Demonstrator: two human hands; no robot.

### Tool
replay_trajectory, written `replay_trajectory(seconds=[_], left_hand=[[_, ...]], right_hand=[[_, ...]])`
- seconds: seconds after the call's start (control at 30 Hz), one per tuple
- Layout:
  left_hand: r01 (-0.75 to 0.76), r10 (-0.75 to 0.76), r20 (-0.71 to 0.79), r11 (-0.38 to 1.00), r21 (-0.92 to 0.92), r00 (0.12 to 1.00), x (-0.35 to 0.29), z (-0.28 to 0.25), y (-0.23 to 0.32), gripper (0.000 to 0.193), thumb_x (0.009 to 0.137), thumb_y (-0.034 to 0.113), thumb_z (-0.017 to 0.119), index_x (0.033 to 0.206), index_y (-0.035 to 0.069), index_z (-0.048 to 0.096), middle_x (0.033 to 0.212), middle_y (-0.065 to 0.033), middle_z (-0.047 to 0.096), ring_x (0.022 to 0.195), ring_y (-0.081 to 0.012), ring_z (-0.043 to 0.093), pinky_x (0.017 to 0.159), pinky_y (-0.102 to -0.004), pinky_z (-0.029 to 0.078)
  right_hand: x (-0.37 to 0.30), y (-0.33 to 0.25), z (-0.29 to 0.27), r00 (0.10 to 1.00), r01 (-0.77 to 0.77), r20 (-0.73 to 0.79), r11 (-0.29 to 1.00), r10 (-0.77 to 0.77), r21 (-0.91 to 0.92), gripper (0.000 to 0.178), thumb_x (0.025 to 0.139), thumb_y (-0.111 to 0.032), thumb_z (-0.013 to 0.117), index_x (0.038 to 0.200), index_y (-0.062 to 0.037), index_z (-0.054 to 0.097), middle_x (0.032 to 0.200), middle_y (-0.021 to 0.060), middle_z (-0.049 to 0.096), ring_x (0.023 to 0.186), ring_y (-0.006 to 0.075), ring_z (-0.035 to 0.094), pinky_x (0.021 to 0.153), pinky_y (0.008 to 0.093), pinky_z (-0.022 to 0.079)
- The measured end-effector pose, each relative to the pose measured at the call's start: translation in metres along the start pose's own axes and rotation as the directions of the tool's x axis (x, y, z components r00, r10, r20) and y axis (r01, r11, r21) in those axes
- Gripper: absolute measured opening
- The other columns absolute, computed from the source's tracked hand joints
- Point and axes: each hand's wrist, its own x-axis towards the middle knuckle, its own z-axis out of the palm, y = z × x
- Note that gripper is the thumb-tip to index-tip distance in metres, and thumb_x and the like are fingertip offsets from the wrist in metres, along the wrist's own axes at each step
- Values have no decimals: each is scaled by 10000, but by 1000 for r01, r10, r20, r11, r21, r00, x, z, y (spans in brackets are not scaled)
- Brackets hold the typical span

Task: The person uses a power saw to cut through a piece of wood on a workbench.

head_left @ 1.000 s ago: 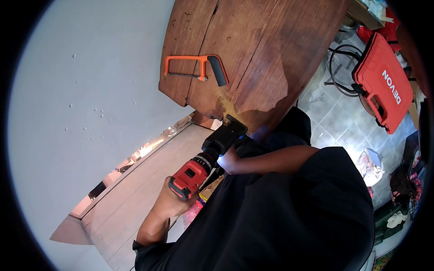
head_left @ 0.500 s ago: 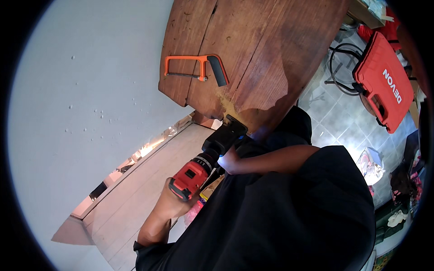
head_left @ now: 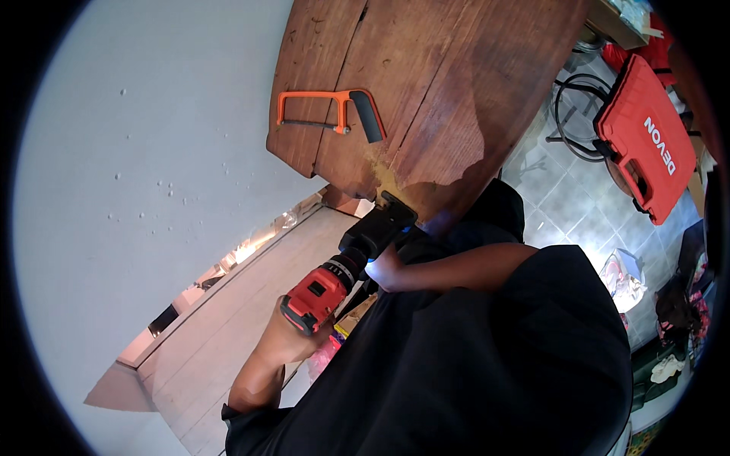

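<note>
My left hand (head_left: pixel 293 338) is closed round the grip of a red and black cordless drill (head_left: pixel 313 298). Fixed to the drill's front is a black saw attachment (head_left: pixel 379 229), its flat shoe against the edge of a brown wooden table (head_left: pixel 411 83). Under the attachment, my right hand (head_left: pixel 386 270) grips it from the side; its fingers are mostly hidden. Sawdust (head_left: pixel 385 178) is spread over the wood just beyond the shoe. The blade cannot be made out. Farther up the tabletop lies an orange hacksaw (head_left: pixel 332 110) with a black handle.
A white wall (head_left: pixel 152 144) stands to the left, above a pale plank surface (head_left: pixel 236 304). On the right, a red tool case (head_left: pixel 646 140) rests by a dark round metal frame (head_left: pixel 570 114) over grey floor tiles (head_left: pixel 563 197). Cloth items (head_left: pixel 677 304) lie at the far right.
The drill's rear end and my left hand have shifted very slightly to the left. The attachment stays at the table edge, and the hacksaw lies as before.
</note>
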Motion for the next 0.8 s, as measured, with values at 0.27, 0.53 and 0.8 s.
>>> replay_trajectory(seconds=[0.27, 0.53, 0.8], left_hand=[[-16, 14, 25, 998, 66, 1000, -1, -1, 4, 243, 723, -41, 618, 949, 48, 618, 734, -11, 629, 582, -98, 580, 493, -277, 470], [-170, 171, -7, 979, 112, 985, 0, 1, -6, 240, 726, -41, 620, 948, 50, 620, 736, -11, 628, 546, -92, 567, 460, -272, 446], [-2, 0, -23, 998, -55, 1000, -2, 4, 3, 262, 733, -54, 609, 973, 48, 607, 733, -9, 623, 498, -82, 539, 408, -264, 416]], right_hand=[[-2, 0, -1, 999, 34, -1, 997, -35, -67, 139, 947, 0, 604, 1064, -75, 600, 1059, 52, 620, 985, 145, 605, 859, 332, 540], [0, 1, 1, 998, 62, 23, 995, -64, 76, 145, 936, 39, 593, 1026, -75, 597, 1008, 41, 612, 940, 131, 597, 837, 307, 537], [4, 9, 2, 998, 55, 2, 990, -56, 132, 140, 937, 36, 593, 1024, -73, 599, 1005, 38, 614, 942, 135, 603, 840, 314, 540]])
